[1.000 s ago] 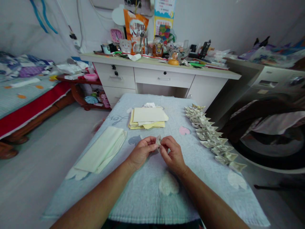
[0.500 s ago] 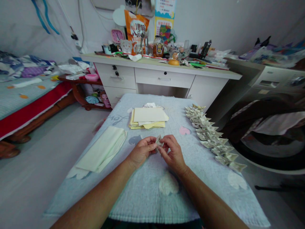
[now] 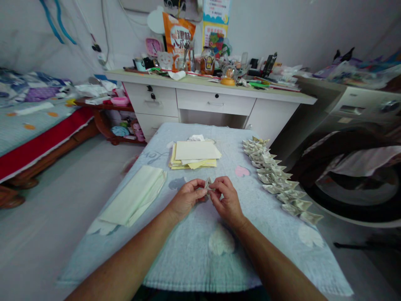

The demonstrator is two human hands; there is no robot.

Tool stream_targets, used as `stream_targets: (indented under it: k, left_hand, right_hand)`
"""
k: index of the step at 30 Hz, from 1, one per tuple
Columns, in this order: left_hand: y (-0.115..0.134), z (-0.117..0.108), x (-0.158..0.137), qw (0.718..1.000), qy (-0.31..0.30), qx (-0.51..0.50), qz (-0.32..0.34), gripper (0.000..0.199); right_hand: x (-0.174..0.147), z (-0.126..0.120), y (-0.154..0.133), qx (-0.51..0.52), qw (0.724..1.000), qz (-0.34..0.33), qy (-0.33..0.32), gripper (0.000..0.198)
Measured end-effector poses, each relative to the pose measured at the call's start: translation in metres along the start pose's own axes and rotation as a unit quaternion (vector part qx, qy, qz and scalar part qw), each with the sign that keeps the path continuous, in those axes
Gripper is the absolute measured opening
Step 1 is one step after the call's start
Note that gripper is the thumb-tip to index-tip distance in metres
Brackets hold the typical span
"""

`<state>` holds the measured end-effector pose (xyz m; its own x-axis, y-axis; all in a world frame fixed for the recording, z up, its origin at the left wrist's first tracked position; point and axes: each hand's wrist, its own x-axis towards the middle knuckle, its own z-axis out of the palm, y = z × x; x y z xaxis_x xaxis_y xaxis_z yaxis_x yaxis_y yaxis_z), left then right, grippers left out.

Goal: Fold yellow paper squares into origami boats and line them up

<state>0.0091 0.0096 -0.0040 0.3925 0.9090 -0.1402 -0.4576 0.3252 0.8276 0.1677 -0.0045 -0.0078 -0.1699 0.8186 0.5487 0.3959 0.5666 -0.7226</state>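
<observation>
Paper and Print on a Lettered Cloth (image 3: pixel 175 267)

The white desk (image 3: pixel 275 121) stands behind the pale blue cloth, whose grey script reads "Lov", the rest unclear. The washing machine (image 3: pixel 347 100) is at the right; its markings are too small to read. A row of pointed folded papers (image 3: pixel 275 179) runs along the cloth's right side. Greenish folded sheets (image 3: pixel 134 196) lie on the left, and a stack of cream and yellow paper (image 3: pixel 197 150) lies beyond the hands. On the desk, an orange bag (image 3: pixel 178 39) bears large white Chinese characters, seemingly 津味 on top; the wall poster's (image 3: pixel 216 16) red characters are too fine to read. The person's left hand (image 3: pixel 188 196) and right hand (image 3: pixel 227 200) pinch one small folded piece (image 3: pixel 208 184) between narrowed fingertips, over the middle of the cloth.
</observation>
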Motion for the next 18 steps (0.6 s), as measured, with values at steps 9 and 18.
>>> stream_targets:
  k: [9,18]
  left_hand:
    - [-0.0028,-0.0042,0.0030,1.000,0.000,0.005,-0.001,0.026]
    - [0.0003,-0.0064,0.0038,0.999,0.031,-0.041,0.001,0.028]
  right_hand:
    - [0.0013,-0.0043,-0.0043,-0.002,1.000,0.000,-0.005,0.017]
    - [-0.0028,-0.0091,-0.0045,-0.010,0.999,0.037,-0.012,0.020]
